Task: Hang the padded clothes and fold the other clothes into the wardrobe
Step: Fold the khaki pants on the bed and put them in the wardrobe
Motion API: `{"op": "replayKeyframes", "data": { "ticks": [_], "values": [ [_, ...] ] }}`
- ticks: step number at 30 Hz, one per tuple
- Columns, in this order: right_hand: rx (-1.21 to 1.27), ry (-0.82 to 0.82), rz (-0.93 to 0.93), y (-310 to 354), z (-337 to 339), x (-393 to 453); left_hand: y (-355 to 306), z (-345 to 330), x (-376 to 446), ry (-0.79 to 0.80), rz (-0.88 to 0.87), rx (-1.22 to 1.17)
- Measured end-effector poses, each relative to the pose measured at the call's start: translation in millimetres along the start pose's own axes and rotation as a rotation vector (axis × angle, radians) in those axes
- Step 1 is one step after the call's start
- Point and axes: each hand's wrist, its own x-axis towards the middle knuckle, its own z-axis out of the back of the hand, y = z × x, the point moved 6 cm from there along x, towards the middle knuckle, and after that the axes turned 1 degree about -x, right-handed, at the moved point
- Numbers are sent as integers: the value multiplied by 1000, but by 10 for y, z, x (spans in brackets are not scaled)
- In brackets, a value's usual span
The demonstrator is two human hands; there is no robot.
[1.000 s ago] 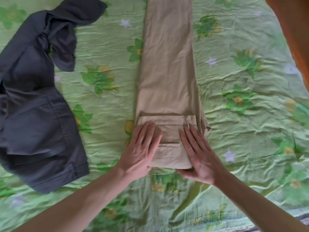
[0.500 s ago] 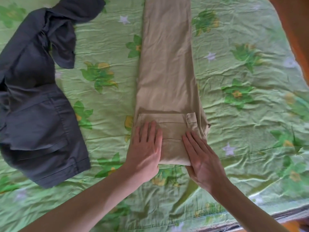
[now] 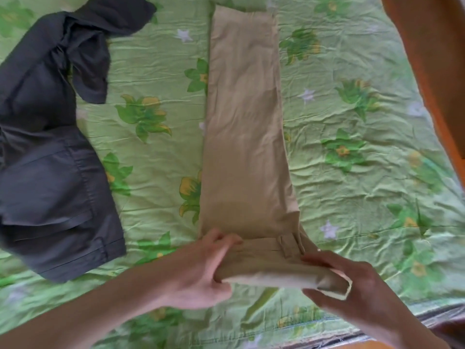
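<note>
Right now, from the head camera looking down, a pair of beige trousers (image 3: 245, 137) lies folded lengthwise into one long strip on a green flowered bedspread (image 3: 352, 177). The strip runs from about twelve o'clock down to six o'clock, hem end far away and waistband end nearest the person. That near end is doubled over into a thick roll, and both hands are on it.

The left hand (image 3: 201, 270) comes in from seven o'clock and grips the left side of the roll, thumb on top near the waistband, fingers curled underneath. The right hand (image 3: 352, 288) comes in from five o'clock and holds the right side, thumb lying across the top of the fabric and fingers tucked below, where a pale inner edge of cloth pokes out between them. So the folded end sits between the two hands, lifted a little off the bedspread, while the rest of the trousers stretches flat away from them toward twelve o'clock.

Over at nine o'clock, well apart from the hands, a dark grey garment (image 3: 50, 152) lies crumpled, one end of it flung up toward eleven o'clock. At two o'clock an orange-brown wooden surface (image 3: 432, 59) borders the bed. A striped edge (image 3: 427, 316) shows below the bedspread at five o'clock.
</note>
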Motion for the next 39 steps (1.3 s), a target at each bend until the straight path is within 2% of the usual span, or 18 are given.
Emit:
{"op": "replayKeyframes", "data": {
  "ticks": [3,7,10,12,16,23,25,27,29,31,32,34,36,39],
  "values": [
    [126,-226,-195,-144,35,117,223,337,13,-293,-87,-266],
    [234,-500,-363,-345,-49,356,520,537,124,-646,-34,-721],
    [207,-513,-374,-460,-179,547,722,399,316,-741,72,-997],
    [128,-520,-352,-546,-204,683,769,271,436,-750,74,-1065],
    [-38,-542,-219,-617,-201,1032,698,188,514,-841,-48,-903],
    [-133,-428,-292,-890,-301,1409,844,217,726,-1031,-17,-726],
    [-240,-457,-310,-884,-316,1427,871,197,730,-1133,-14,-720],
    [-323,-570,-342,-899,-271,1387,898,174,751,-1231,13,-688],
    [-373,-686,-240,-832,-213,1338,899,167,720,-1329,64,-596],
    [-453,-681,10,-707,-258,1303,826,171,623,-1426,127,-331],
    [-479,-607,124,-665,-324,1288,754,179,606,-1427,84,-139],
    [-511,-416,244,-665,-500,1265,593,169,668,-1299,-77,181],
    [-531,-306,242,-759,-624,1259,544,112,765,-1146,-164,315],
    [-485,-272,183,-878,-666,1316,639,93,869,-1011,-126,380]
  ]
}}
